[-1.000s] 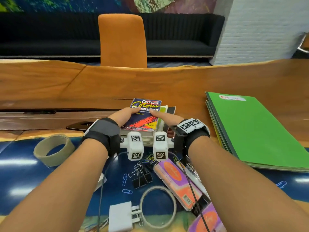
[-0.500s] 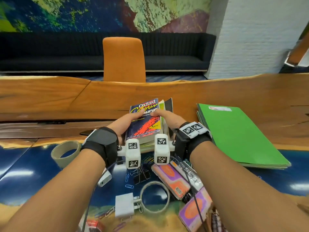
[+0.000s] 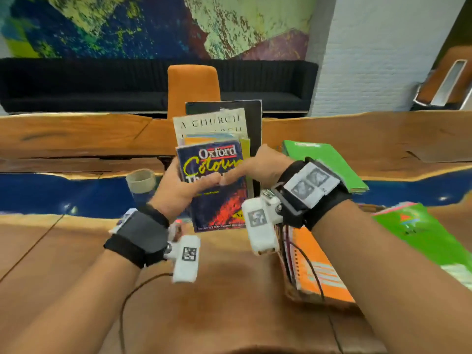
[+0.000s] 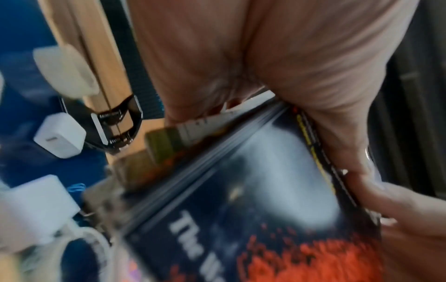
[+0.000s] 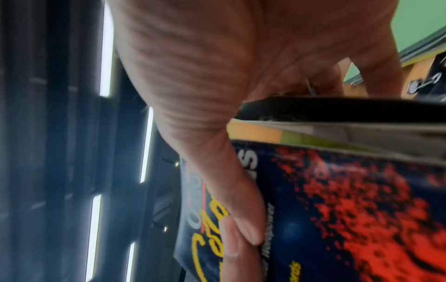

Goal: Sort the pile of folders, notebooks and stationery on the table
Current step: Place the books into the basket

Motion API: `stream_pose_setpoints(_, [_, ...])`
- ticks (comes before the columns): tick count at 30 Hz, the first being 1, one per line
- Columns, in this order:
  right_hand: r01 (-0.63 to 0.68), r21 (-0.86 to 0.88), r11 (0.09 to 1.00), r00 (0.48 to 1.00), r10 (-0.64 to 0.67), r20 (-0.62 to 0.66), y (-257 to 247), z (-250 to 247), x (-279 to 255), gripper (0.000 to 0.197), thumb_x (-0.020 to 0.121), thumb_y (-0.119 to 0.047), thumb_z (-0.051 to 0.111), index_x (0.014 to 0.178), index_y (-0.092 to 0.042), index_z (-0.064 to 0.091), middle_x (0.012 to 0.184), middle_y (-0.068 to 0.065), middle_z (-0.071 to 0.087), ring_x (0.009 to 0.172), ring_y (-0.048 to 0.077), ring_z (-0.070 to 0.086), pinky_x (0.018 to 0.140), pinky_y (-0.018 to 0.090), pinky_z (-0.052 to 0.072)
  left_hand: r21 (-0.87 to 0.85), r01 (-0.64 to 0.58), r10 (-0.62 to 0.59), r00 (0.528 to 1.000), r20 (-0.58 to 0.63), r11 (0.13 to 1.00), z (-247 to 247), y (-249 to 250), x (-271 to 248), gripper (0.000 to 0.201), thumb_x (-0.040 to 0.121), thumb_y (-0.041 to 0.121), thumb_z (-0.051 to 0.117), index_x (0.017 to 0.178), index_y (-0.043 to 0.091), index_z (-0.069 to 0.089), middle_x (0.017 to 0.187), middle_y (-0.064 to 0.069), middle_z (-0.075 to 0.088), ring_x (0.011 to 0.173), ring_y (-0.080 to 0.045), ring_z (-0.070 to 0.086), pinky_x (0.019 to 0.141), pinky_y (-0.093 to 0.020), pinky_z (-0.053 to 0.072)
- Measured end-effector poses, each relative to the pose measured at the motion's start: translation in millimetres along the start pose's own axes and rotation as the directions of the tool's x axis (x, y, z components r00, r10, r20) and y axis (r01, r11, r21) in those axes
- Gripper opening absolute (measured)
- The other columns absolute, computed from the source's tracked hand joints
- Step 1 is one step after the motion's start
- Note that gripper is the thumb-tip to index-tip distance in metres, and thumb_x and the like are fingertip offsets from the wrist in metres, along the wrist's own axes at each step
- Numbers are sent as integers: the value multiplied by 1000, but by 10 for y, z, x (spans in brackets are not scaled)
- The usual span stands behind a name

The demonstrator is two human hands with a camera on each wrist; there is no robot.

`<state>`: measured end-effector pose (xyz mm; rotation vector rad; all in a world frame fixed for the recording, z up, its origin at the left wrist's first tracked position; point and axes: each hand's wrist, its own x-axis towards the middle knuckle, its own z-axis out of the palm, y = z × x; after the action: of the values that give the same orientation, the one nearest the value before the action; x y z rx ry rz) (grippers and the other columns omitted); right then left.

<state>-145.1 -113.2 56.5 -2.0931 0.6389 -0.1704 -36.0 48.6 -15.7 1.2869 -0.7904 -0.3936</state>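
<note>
Held stack: small stack of books (image 3: 219,149), upright and lifted off the table, front cover facing the camera; sits between both hands at centre of head view.
Front book: dark blue paperback w/ "Oxford Colour" title and red splash (image 3: 217,192); seen blurred in the wrist views too (image 4: 277,219) (image 5: 350,209).
Behind it: orange/yellow thin booklets, then a cream book reading "A CHURCH" (image 3: 210,122), then a black hardback (image 3: 254,123) tallest at the back.
Left hand (image 3: 178,190): grips stack's left edge, thumb curled across the front cover, fingers behind; not visible how far they wrap.
Right hand (image 3: 260,167): grips the right edge, thumb lying on the cover; thumb tips of both hands touch mid-cover.
Table: wooden slab table w/ blue resin strip (image 3: 76,251).
Right of hands: orange spiral notebook (image 3: 316,267) flat on the wood, near edge of table; a green folder (image 3: 429,236) just beside it, further right.
Far right: pile of green folders (image 3: 329,162) beyond right wrist.
Left: beige tape roll (image 3: 140,180) on the blue strip, just beside left hand.
Left wrist view: white charger block (image 4: 60,135) and black binder clip (image 4: 115,124) on table below.
</note>
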Motion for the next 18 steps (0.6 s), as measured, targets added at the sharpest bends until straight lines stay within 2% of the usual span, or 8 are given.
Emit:
stream_pose_setpoints(2, [11,35,999,1000,-11,4,183,147,-290,113,52,-34,95,138,-4,29,126,8,54,105,23,54,67,31,46,63,-25,26,999,-28,998,2,-100,-368,95,60,30,92,137,3,44,125,-12,66,114,-28,65,88,-38,55])
stream_pose_setpoints(4, [50,68,996,999,-49,-16,372,374,-506,122,43,-34,97,138,-13,24,123,3,54,108,23,55,79,35,51,107,-38,43,998,-49,994,-3,-227,-670,102,56,31,94,138,4,40,126,-12,65,115,-25,64,90,-37,55])
stream_pose_setpoints(6, [100,99,990,995,-97,-38,610,608,-613,125,27,-41,96,130,-25,28,117,-2,60,104,22,61,87,44,55,163,-59,70,995,-67,985,1,-353,-964,95,57,12,93,134,2,37,120,-8,66,110,-12,66,85,-26,55])
stream_pose_setpoints(8, [103,106,989,995,-101,-24,863,825,-710,114,33,-35,97,126,-26,30,113,-6,61,104,18,62,89,42,54,210,7,4,998,-56,978,-2,-469,-1173,89,57,-5,89,130,5,38,112,0,66,103,1,66,84,-21,56])
stream_pose_setpoints(9, [83,101,991,996,-82,-20,985,934,-756,111,34,-36,95,124,-28,31,113,-7,60,106,17,61,90,40,54,244,51,-47,999,-19,969,-37,-553,-1241,95,55,-2,92,133,7,38,114,0,66,107,2,64,89,-24,55])
stream_pose_setpoints(12, [86,182,980,996,-80,-39,1298,1227,-857,112,27,-45,89,124,-33,34,116,-11,61,111,12,60,97,42,52,304,109,-141,986,86,947,-138,-690,-1333,115,46,33,99,142,18,38,129,5,64,122,-10,59,103,-33,48])
stream_pose_setpoints(15, [120,292,949,993,-116,-32,1435,1345,-834,111,34,-39,93,128,-39,33,121,-12,63,115,8,60,102,43,49,301,123,-157,983,92,946,-115,-652,-1322,115,41,49,96,139,22,42,124,18,65,118,-3,60,95,-19,49])
stream_pose_setpoints(18, [169,293,941,985,-151,-82,1463,1358,-832,110,42,-52,94,133,-43,34,125,-18,61,118,2,56,105,39,46,297,125,-153,986,71,947,-80,-607,-1301,107,48,49,93,139,27,39,121,25,64,117,2,58,89,-11,48])
